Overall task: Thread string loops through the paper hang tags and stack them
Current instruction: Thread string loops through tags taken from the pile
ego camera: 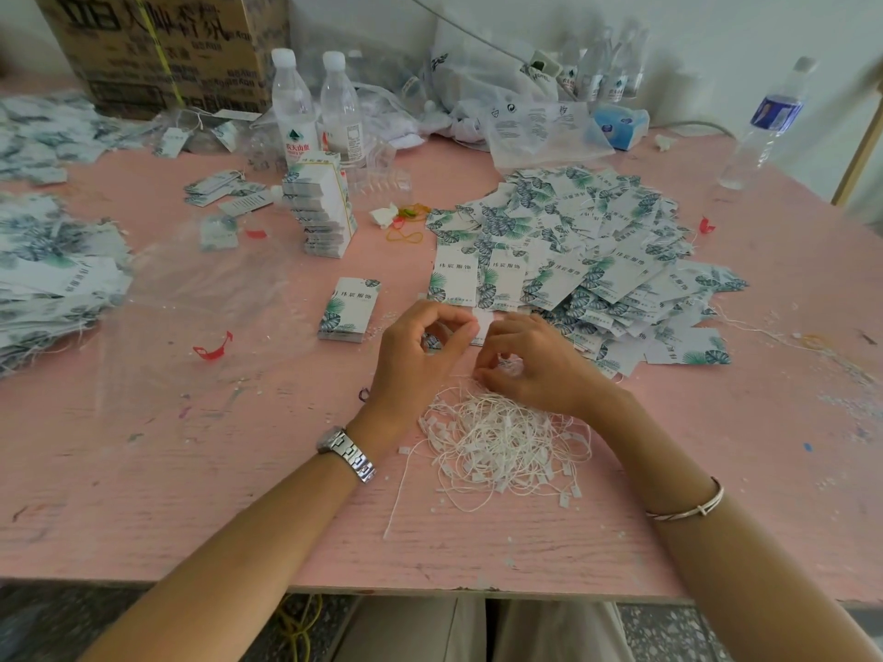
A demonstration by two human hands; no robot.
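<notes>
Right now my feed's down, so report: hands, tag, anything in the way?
Left hand pinches a tag. Right hand pinches string at the string pile. Tag heap just behind, not blocking.

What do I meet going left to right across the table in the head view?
From the left: pile of leaf-printed paper tags, red plastic scrap, small neat stack of tags, left hand, right hand, blue-labelled clear plastic bottle.
</notes>
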